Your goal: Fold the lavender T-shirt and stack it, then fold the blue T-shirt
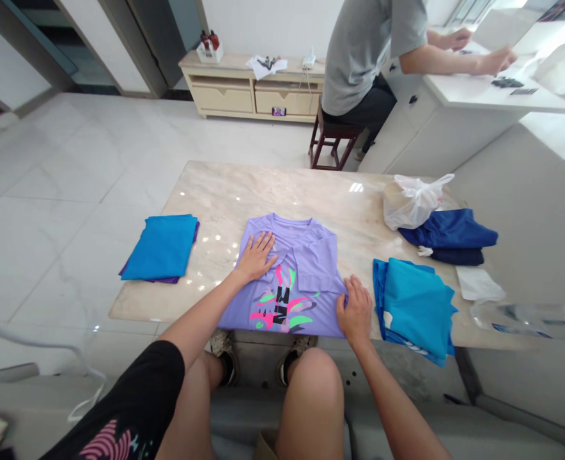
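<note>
A lavender T-shirt (311,239) with a pink, green and black print lies on the marble-look table (225,185), its collar toward the far side. Its right sleeve is turned inward over the front. My left hand (257,257) rests flat on the shirt's left part, near the shoulder, fingers spread. At the shirt's right edge, my right hand (356,305) lies palm down with its fingers stretched out, touching the fabric's border and the tabletop. Neither hand grips anything that I can see.
Folded blue and purple cloths (162,246) lie at the left. Right of the shirt are folded turquoise clothes (414,306), a navy garment (455,230), a white plastic bag (414,201) and a clear bottle (526,319). Beyond, a person (359,57) sits on a stool (333,137).
</note>
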A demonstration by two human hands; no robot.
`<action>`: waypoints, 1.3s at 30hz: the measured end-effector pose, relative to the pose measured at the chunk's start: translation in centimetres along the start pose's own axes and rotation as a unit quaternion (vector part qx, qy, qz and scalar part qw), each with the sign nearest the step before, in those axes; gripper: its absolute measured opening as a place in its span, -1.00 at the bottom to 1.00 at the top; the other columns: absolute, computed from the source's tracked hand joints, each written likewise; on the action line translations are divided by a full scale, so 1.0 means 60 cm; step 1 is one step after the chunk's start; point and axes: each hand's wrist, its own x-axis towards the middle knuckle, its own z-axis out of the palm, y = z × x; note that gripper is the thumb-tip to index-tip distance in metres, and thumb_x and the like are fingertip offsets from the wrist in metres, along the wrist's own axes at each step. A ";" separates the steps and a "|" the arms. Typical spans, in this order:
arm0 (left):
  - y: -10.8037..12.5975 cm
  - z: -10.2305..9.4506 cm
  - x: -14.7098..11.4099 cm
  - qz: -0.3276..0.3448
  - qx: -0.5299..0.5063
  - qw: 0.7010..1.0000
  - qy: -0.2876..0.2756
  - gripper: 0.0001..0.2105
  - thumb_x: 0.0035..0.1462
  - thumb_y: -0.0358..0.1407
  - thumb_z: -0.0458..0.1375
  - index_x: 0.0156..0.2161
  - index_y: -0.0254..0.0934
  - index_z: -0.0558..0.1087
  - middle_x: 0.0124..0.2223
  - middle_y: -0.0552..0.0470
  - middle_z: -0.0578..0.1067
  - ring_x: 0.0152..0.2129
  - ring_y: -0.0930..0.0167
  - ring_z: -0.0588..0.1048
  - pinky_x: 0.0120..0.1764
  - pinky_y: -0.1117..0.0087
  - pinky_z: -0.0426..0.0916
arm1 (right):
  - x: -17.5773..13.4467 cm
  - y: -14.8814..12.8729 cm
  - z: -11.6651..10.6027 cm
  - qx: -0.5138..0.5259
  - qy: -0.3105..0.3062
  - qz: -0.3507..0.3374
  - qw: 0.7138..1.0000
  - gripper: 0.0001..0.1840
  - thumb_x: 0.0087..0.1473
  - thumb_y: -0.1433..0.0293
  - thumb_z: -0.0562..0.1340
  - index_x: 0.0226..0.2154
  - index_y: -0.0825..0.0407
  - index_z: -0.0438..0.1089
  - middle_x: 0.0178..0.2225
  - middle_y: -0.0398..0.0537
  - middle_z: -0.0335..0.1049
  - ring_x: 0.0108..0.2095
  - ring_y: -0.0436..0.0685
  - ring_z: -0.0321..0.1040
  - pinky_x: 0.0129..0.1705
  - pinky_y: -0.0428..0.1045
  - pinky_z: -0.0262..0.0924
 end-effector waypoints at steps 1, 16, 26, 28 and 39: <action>-0.002 -0.003 0.001 0.004 -0.005 1.000 -0.007 -0.32 0.51 -0.04 -0.08 0.59 -0.28 0.05 0.63 -0.17 0.02 0.58 0.11 -0.04 0.55 -0.16 -0.21 | 0.000 -0.002 -0.001 -0.001 -0.002 0.002 1.000 -0.45 0.35 0.38 0.07 0.32 0.12 0.37 0.40 0.28 0.32 0.43 0.34 0.20 0.43 0.34 0.10; -0.157 -0.056 0.090 -0.318 -0.304 0.894 0.084 -0.57 0.08 -0.12 0.41 -0.01 -0.24 0.46 -0.15 -0.13 0.65 -0.15 0.16 0.65 -0.10 0.23 0.51 | 0.342 0.006 0.036 0.170 -0.186 0.242 0.937 -0.53 0.12 0.28 0.35 0.05 0.14 0.45 -0.27 0.07 0.59 -0.31 0.19 0.52 -0.13 0.08 0.42; -0.157 -0.064 0.102 -0.267 -0.458 0.847 -0.031 -0.66 -0.21 -0.02 0.45 -0.44 -0.26 0.62 -0.45 0.08 0.61 -0.37 0.25 0.61 -0.32 0.38 0.39 | 0.431 -0.033 0.019 0.207 -0.376 0.242 0.870 -0.71 -0.16 0.28 0.60 -0.39 0.06 0.61 -0.55 -0.20 0.43 -0.51 0.00 0.29 -0.50 -0.12 0.11; -0.158 -0.071 0.100 -0.265 -0.478 0.837 -0.027 -0.64 -0.23 -0.01 0.46 -0.44 -0.27 0.63 -0.43 0.05 0.63 -0.37 0.25 0.60 -0.31 0.36 0.41 | 0.435 -0.041 0.019 0.219 -0.369 0.242 0.870 -0.70 -0.14 0.31 0.60 -0.37 0.07 0.60 -0.54 -0.18 0.45 -0.51 0.01 0.32 -0.49 -0.12 0.12; -0.213 -0.216 0.230 -0.269 -0.415 0.849 0.188 -0.83 0.05 -0.24 0.35 -0.26 -0.26 0.56 -0.28 0.03 0.60 -0.24 0.30 0.55 -0.06 0.31 0.42 | 0.581 -0.089 -0.021 0.318 -0.050 0.172 0.931 -0.82 0.18 0.44 0.40 -0.22 0.03 0.38 -0.42 -0.08 0.59 -0.34 0.10 0.59 -0.32 -0.09 0.32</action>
